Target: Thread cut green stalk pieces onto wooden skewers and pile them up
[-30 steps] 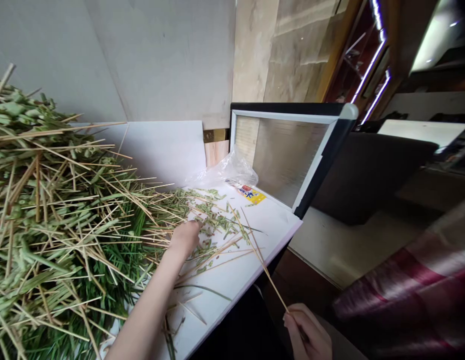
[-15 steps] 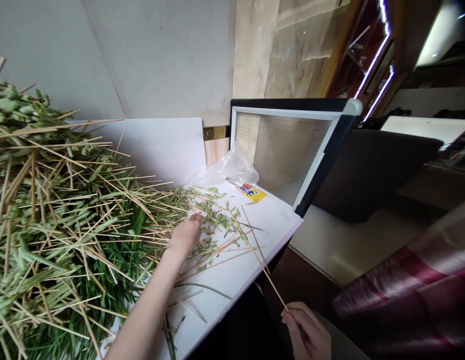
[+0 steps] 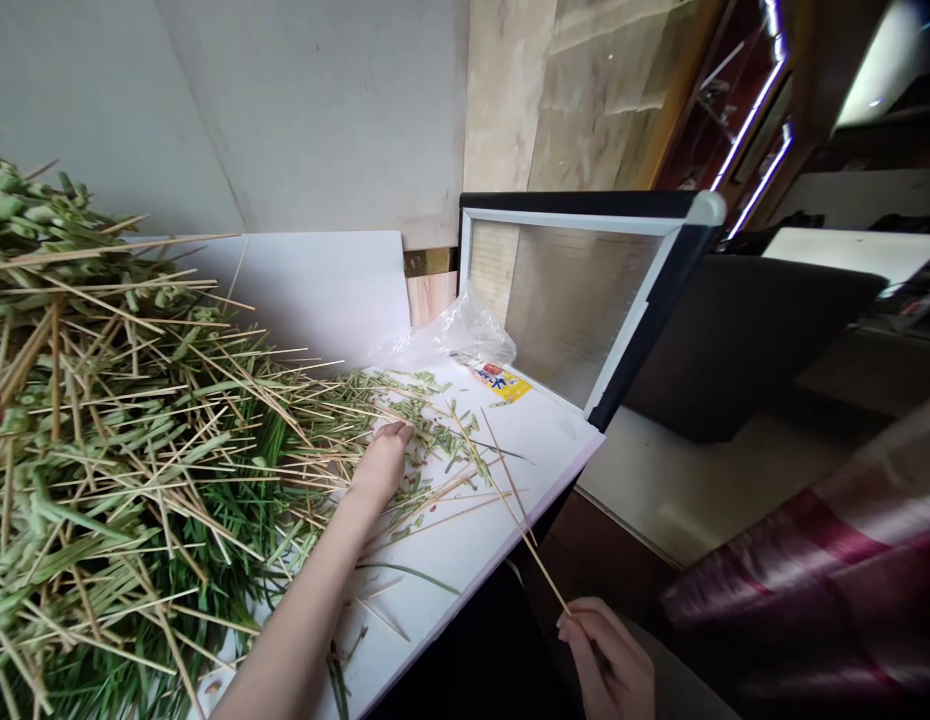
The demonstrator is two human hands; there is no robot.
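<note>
My right hand [image 3: 611, 660], at the lower right beyond the table edge, pinches the lower end of a thin bamboo skewer [image 3: 544, 570]. The skewer slants up and left over the table, with green vegetable pieces [image 3: 476, 458] along its upper part. My left hand [image 3: 386, 462] rests among scattered cut green pieces [image 3: 435, 432] on the white tabletop [image 3: 502, 540]. Its fingers are curled in, and what they hold is hidden beneath them. To the left rises a large heap of skewers threaded with green vegetables [image 3: 135, 430].
Several loose skewers [image 3: 442, 510] lie near the table's right edge. A clear plastic bag [image 3: 457, 335] and a yellow label [image 3: 510, 386] sit at the back, before a framed glass panel [image 3: 585, 310]. Shiny maroon-striped material [image 3: 817, 570] is at the right.
My left hand has shifted slightly up and to the right among the green pieces. My right hand still holds the skewer, almost unmoved. The view has tilted a little.
</note>
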